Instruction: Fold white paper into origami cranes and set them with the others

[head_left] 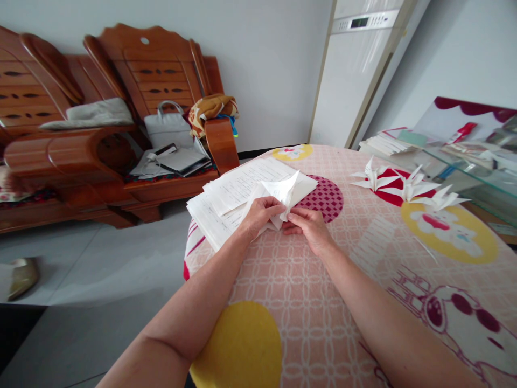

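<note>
A partly folded piece of white printed paper [283, 195] is held over the table between both hands. My left hand [260, 214] pinches its left side with fingers curled. My right hand [309, 226] pinches its lower right edge with thumb and fingers. Just behind the hands lies a stack of white printed sheets [230, 199] near the table's far left edge. Three finished white paper cranes [404, 186] stand on the table at the right, well clear of the hands.
The table has a pink patterned cloth [323, 302]. A wooden sofa [121, 129] with a white bag [167, 126] and papers stands at the left. A tall white air conditioner [355, 70] stands behind, and a glass shelf with books [456, 145] at the right.
</note>
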{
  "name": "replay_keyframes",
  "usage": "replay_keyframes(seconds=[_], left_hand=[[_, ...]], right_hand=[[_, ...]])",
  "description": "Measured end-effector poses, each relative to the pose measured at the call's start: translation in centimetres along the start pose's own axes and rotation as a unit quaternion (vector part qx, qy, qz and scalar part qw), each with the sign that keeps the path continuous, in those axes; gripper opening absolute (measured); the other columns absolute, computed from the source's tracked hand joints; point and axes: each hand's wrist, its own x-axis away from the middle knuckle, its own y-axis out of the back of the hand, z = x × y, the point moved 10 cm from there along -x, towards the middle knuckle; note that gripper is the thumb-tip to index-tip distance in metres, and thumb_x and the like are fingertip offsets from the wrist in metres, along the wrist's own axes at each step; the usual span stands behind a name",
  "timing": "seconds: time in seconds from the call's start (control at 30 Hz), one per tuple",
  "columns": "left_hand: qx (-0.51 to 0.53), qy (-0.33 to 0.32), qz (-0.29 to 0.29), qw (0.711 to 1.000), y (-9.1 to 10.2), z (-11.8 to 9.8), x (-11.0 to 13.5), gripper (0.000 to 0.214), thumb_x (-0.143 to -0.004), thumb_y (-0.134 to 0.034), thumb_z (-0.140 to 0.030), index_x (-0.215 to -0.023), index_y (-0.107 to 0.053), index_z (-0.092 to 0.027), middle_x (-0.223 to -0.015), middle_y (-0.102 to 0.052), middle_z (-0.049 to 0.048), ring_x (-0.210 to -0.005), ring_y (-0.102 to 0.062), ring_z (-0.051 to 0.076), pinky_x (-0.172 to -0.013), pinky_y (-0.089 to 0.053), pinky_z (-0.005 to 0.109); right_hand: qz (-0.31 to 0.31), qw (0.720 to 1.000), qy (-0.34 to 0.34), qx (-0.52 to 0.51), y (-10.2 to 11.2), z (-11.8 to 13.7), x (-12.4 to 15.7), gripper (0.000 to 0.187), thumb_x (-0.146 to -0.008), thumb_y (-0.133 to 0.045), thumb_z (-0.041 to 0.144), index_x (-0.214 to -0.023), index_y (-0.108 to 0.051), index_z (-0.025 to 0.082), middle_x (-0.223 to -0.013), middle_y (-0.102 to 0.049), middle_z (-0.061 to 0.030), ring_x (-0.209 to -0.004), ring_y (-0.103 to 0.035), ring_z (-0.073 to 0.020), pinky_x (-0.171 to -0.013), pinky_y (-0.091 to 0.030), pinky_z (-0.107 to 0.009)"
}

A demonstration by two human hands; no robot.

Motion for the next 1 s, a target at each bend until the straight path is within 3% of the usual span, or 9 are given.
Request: replay_keyframes(seconds=[0.47,0.63,0.73,0.9,1.0], left_hand=[[-0.086,-0.054,-0.006,0.995,0.0,-0.7,-0.1,0.025,-0.067,-0.072,-0.036,-0.074,-0.064,-0.014,-0.063,-0.058,-0.0003,-0.055,-0.050,0.010,-0.049,-0.037,0.021],[-0.094,-0.055,0.005,0.994,0.0,-0.4,-0.2,0.024,-0.068,-0.072,-0.036,-0.075,-0.064,-0.014,-0.065,-0.060,0.0003,-0.057,-0.053,0.011,-0.050,-0.038,0.021],[-0.103,-0.058,0.011,0.993,-0.1,-0.4,-0.3,0.024,-0.068,-0.072,-0.036,-0.075,-0.065,-0.014,-0.066,-0.061,0.0006,-0.057,-0.053,0.011,-0.050,-0.038,0.021],[-0.109,-0.058,-0.001,0.992,0.0,-0.4,-0.3,0.024,-0.066,-0.072,-0.036,-0.072,-0.063,-0.014,-0.062,-0.059,-0.0001,-0.054,-0.051,0.010,-0.048,-0.037,0.020],[-0.113,-0.054,-0.004,0.992,0.0,-0.4,-0.3,0.023,-0.066,-0.071,-0.035,-0.071,-0.063,-0.014,-0.062,-0.059,0.0000,-0.053,-0.051,0.010,-0.047,-0.036,0.020]], right_hand=[[-0.010,1.000,0.000,-0.009,0.3,-0.1,-0.1,0.036,-0.063,-0.080,0.046,-0.082,-0.076,0.016,-0.070,-0.073,-0.0043,-0.059,-0.067,-0.0202,-0.055,-0.059,-0.033],[-0.010,1.000,0.014,0.019,0.3,0.2,0.0,0.029,-0.066,-0.075,0.043,-0.080,-0.073,0.018,-0.072,-0.073,-0.0036,-0.063,-0.069,-0.0233,-0.058,-0.060,-0.036],[-0.024,0.998,0.048,0.035,0.5,0.8,0.0,0.031,-0.067,-0.074,0.038,-0.092,-0.070,0.019,-0.079,-0.074,-0.0037,-0.069,-0.070,-0.0253,-0.058,-0.060,-0.036],[-0.075,0.992,0.088,0.055,1.5,1.4,0.2,0.063,-0.066,-0.073,0.031,-0.126,-0.057,0.022,-0.078,-0.072,-0.0019,-0.062,-0.068,-0.0230,-0.055,-0.059,-0.036],[-0.079,0.990,0.095,0.067,1.5,1.4,0.2,0.056,-0.066,-0.070,0.029,-0.121,-0.058,0.023,-0.076,-0.070,-0.0014,-0.062,-0.068,-0.0225,-0.055,-0.059,-0.037]])
